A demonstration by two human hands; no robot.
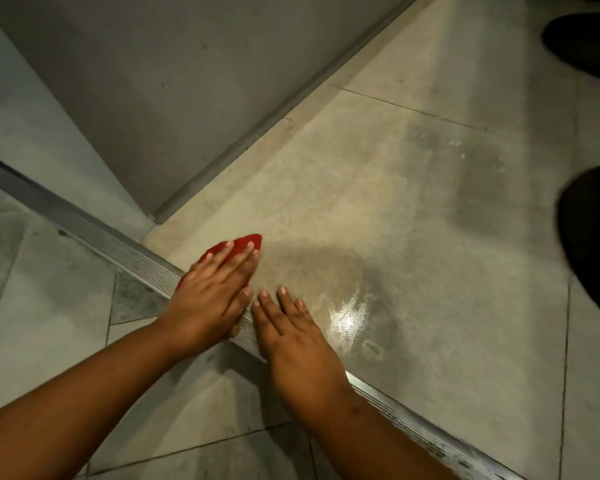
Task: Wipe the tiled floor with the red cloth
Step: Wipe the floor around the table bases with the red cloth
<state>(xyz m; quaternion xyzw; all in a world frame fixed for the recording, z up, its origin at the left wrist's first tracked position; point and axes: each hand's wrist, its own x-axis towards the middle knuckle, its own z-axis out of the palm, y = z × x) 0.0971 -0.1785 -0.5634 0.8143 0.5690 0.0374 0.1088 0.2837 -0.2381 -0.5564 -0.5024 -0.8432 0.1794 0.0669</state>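
A red cloth [244, 243] lies flat on the beige tiled floor [413, 216], near the corner where the wall meets a metal threshold strip. My left hand [212, 292] presses flat on the cloth with straight fingers, covering most of it; only its far tip and a left edge show. My right hand [291, 332] rests flat beside it, fingers straight on the tile, its palm across the metal strip. The floor is wet and glossy to the right of my hands.
A ribbed metal threshold strip [118, 245] runs diagonally from the left edge to the bottom right. A grey wall with a skirting [274, 119] bounds the tile at the back. Two dark shapes [593, 244] sit at the right edge. Greyer tiles [49, 306] lie on my side of the strip.
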